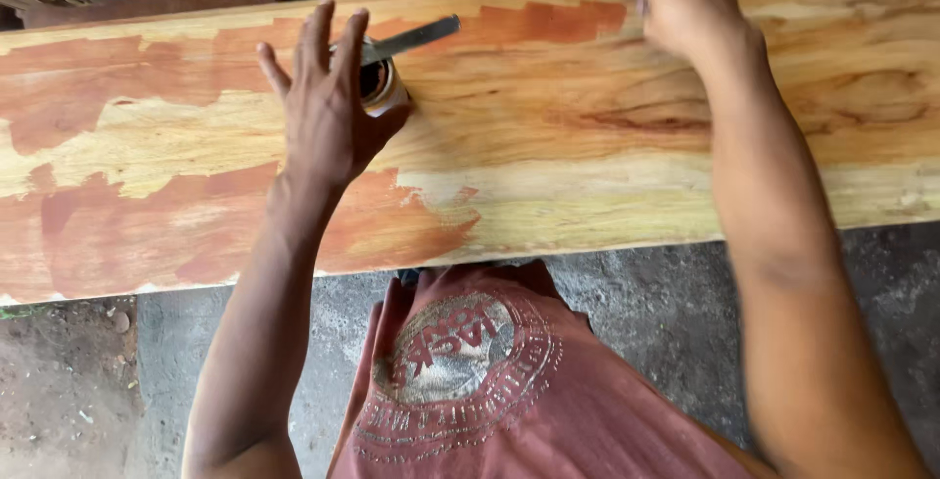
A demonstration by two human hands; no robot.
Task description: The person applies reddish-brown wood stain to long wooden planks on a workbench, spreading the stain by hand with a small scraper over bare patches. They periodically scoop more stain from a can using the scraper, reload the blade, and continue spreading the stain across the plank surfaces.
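Wooden plank, pale and wide, with reddish-brown stain in patches at its left and along the far edge. Left hand spread open, fingers splayed, palm against a small tin of dark stain standing on the plank; nothing clasped. Flat metal handle lies across the tin's rim. Right hand closed at the far edge, blurred; cannot tell what its grip holds.

A small round tin can with a pale paper label around its side is seen standing on the long wooden board. Its top is open, and dark brown stuff can be seen inside. No signs or screens are seen.
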